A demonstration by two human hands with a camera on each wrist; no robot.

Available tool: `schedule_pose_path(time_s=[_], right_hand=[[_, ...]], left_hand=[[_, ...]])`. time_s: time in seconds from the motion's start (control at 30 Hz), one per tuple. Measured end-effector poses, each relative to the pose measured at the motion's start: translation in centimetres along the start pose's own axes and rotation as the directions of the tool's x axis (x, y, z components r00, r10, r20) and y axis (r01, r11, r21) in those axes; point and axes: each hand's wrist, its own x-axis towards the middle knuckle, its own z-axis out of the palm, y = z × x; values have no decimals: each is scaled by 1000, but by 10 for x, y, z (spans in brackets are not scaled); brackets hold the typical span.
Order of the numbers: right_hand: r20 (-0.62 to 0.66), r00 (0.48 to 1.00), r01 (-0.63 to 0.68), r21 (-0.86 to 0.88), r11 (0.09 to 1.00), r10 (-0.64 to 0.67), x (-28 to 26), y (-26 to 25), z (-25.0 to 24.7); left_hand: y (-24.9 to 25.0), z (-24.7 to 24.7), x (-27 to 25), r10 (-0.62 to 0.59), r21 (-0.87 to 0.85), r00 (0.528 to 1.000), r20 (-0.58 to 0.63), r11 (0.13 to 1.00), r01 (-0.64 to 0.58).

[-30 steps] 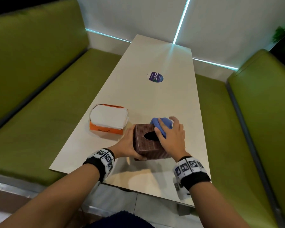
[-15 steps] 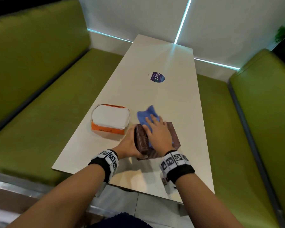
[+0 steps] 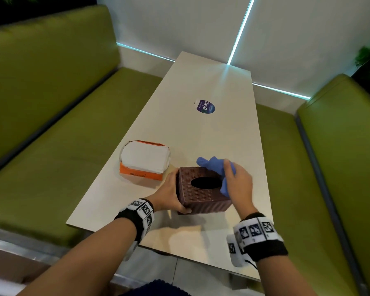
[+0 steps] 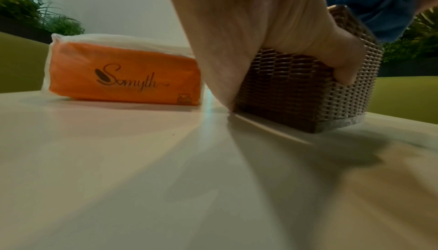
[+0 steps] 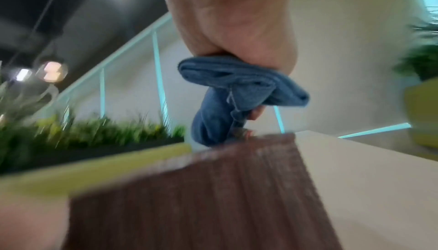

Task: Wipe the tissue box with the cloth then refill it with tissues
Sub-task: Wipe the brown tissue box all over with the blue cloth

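A person sits at a long pale table (image 3: pixel 222 133) between green benches, seen from above by the head camera. A brown woven tissue box (image 3: pixel 203 190) stands upright near the table's near edge, its dark oval opening facing up and empty.

The left hand (image 3: pixel 171 193) grips the box's left side. In the left wrist view the thumb (image 4: pixel 341 63) curls over the near face while the palm presses the side wall; the other fingers are hidden behind the box. This hold likely steadies the box so it does not slide under the wiping.

The right hand (image 3: pixel 238 184) sits at the box's right top edge with a bunched blue cloth (image 3: pixel 214 165). Its fingers curl around the cloth, which bulges out past the far corner of the box and trails down beside the opening. The right wrist view is blurred, but shows the cloth (image 5: pixel 237 94) gripped in the closed hand just above the box's top (image 5: pixel 213 188); whether it touches the top there cannot be told.

An orange pack (image 3: pixel 145 165) of white tissues lies just left of the box, within easy reach for refilling. It looks untouched, so wiping appears to be the step in hand.

A round purple sticker (image 3: pixel 204 107) sits farther up the table.
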Motion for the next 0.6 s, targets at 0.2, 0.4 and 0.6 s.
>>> schedule_pose_path(time_s=[0.2,0.4,0.6], right_hand=[[-18,1000,-3,-106,994,1,12,-11,-9],[156,946,324,-465,824,-283,-38,-9,69],[339,867,484,-391,783,-366,-16,22,45]], left_hand=[[-5,1,3,10,11,1000,-3,1000,-10],[-3,3,3,38,25,999,-29,999,-37],[-7,3,3,4,-16,999,-32,1000,-5]])
